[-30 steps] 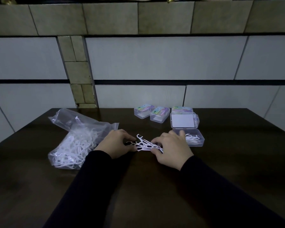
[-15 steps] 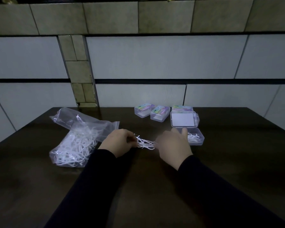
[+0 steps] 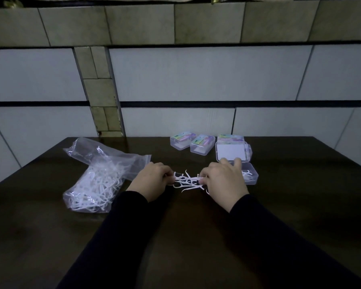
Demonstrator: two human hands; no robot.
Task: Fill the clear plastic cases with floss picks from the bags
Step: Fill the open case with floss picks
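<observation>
A small heap of white floss picks (image 3: 188, 181) lies on the dark table (image 3: 196, 236) between my hands. My left hand (image 3: 152, 181) pinches the heap's left end with curled fingers. My right hand (image 3: 223, 181) pinches its right end. Just right of my right hand sits an open clear plastic case (image 3: 251, 177) with a few picks inside, its lid (image 3: 232, 151) standing up behind it. A clear plastic bag (image 3: 101, 176) full of floss picks lies to the left of my left hand.
Closed cases with coloured labels stand at the back: one (image 3: 182, 139), a second (image 3: 202, 144) and a third (image 3: 230, 138) behind the open lid. A tiled wall (image 3: 196, 80) rises right behind the table's far edge.
My right hand drew back from the open case to the heap's right end and took hold of the picks again. My left hand kept its hold on the left end.
</observation>
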